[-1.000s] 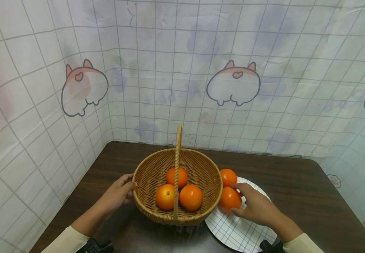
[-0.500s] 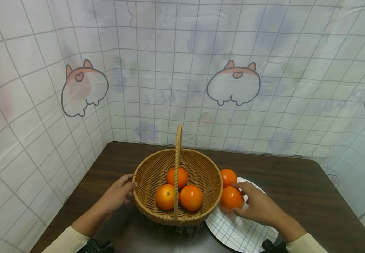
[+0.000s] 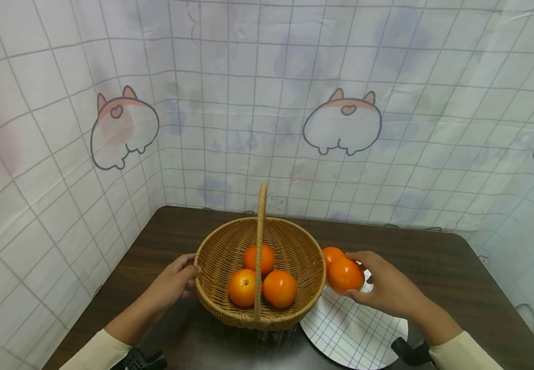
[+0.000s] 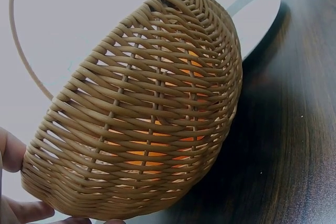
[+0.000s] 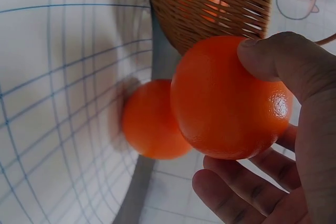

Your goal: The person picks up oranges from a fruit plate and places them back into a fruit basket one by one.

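The right hand (image 3: 389, 290) has its thumb and fingers curled round an orange (image 3: 345, 275), lifted clear of the checked plate (image 3: 354, 334); the fruit hangs just beside the rim of the wicker basket (image 3: 211, 288), which lies at about nine o'clock from the held orange in the head view; that sideways gap, fruit to rim, is the relation that counts here, and the right hand is plainly the nearer one. The orange is round, so it has no long axis to speak of. A second orange (image 3: 332, 254) sits on the plate at about eleven o'clock from the held one, partly hidden behind it. The left hand (image 3: 174, 282) grips the basket's rim at its nine o'clock side, thumb over the edge; three oranges (image 3: 262, 280) lie inside, under the upright handle (image 3: 260, 226). All this stands on a dark wooden table (image 3: 433, 262).

The right wrist view shows what the head view cannot: the held orange (image 5: 228, 98) hangs apart from the plate, thumb on top and fingers (image 5: 236, 192) beneath, with the other orange (image 5: 149, 121) resting on the grid. The left wrist view shows only fingertips (image 4: 13, 153) against the basket's outer weave.
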The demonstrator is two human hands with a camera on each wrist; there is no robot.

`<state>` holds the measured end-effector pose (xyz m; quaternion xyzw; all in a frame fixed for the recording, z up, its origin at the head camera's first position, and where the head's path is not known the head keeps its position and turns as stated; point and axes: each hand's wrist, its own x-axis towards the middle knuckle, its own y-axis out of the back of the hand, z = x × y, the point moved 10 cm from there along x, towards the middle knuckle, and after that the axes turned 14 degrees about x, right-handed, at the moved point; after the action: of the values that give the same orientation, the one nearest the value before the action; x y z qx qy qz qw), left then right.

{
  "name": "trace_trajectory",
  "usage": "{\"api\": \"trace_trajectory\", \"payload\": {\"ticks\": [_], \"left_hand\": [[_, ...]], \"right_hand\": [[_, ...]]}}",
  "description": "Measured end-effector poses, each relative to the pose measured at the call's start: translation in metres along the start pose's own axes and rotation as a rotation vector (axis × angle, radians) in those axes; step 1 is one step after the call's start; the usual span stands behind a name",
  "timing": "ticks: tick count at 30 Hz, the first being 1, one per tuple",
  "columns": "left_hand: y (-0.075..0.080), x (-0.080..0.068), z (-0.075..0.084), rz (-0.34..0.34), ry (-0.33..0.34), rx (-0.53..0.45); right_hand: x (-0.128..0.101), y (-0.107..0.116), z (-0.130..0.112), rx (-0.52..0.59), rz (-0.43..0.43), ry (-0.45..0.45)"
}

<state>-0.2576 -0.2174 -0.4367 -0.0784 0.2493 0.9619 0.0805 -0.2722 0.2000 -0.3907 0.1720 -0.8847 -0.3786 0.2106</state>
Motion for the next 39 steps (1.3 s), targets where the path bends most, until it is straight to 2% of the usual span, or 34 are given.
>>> {"api": "trace_trajectory", "payload": {"ticks": [16,24,39], "left_hand": [[0.002,0.001,0.002,0.004,0.009,0.009],[0.002,0.002,0.002,0.006,0.009,0.01],[0.003,0.005,0.002,0.004,-0.006,0.018]], "right_hand": [[0.012,0.019,-0.013,-0.021,0.019,0.037],[0.021,0.027,-0.021,0.027,0.027,0.052],[0.034,0.025,-0.031,0.053,0.032,0.056]]}}
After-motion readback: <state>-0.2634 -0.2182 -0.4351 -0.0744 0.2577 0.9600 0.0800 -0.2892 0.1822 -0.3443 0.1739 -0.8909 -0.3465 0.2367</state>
